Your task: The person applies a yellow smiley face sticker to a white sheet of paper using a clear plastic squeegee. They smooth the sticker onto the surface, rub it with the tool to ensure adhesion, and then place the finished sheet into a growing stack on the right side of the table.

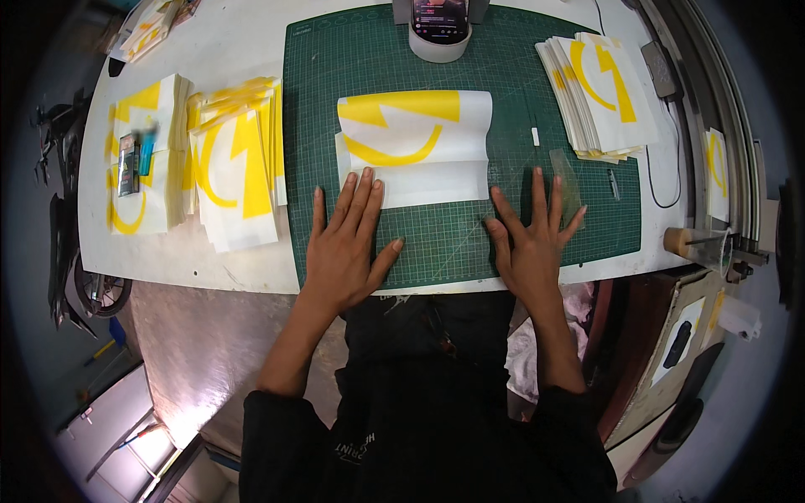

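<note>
Left fingers (358,201) lay splayed, gripping nothing, tips on the folded white-and-yellow sheet (411,134), mid-frame. Right fingers (538,197), spread and empty, by its lower right corner over green mat (436,251). Judged flattening; next likely called for creasing the bulging top.

Both hands (344,243) (534,247) palm-down, fingers (355,204) spread, forearms (295,348) bare

White worktable (225,267) over a grey floor (197,335), bright glare (191,411) lower left, brown boxy furniture (641,339) lower right.
</note>
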A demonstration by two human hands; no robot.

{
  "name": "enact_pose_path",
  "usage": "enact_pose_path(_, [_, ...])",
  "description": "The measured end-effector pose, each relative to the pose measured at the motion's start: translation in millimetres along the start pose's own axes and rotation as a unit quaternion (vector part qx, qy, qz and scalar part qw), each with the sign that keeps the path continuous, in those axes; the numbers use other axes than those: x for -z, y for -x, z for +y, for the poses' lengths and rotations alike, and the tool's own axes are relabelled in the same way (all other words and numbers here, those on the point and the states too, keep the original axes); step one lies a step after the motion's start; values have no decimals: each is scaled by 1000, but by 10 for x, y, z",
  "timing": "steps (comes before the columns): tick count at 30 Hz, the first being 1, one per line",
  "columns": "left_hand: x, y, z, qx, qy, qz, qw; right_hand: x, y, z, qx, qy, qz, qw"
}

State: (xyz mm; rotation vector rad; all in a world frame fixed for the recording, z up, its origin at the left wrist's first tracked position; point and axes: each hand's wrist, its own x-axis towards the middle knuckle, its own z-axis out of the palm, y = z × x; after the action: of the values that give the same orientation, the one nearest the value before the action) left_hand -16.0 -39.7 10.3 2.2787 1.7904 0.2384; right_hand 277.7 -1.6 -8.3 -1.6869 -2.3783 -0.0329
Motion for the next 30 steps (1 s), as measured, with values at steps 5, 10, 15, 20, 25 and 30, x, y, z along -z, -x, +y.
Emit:
enact_pose_path(5, [23, -21, -10, -8, 7, 2, 1000, -3, -127, -509, 67, -132, -4, 989])
enact_pose_path(10, [-113, 5, 292, -23, -62, 92, 994, -37, -150, -617, 88, -105, -45, 990])
enact_pose_path(15, [-291, -157, 487, -27, 80, 87, 993, 42, -106, -617, 101, -111, -55, 987])
enact_pose_path(20, [-231, 44, 560, -57, 82, 33, 994, 130, -46, -368, 106, -181, -11, 978])
enact_pose_path(25, [-174, -112, 350, -97, 91, 49, 990, 155, -448, -287, 144, -154, 28, 977])
enact_pose_path(30, [38, -412, 72, -135, 103, 77, 982, 84, -632, -122, 154, -126, -43, 979])
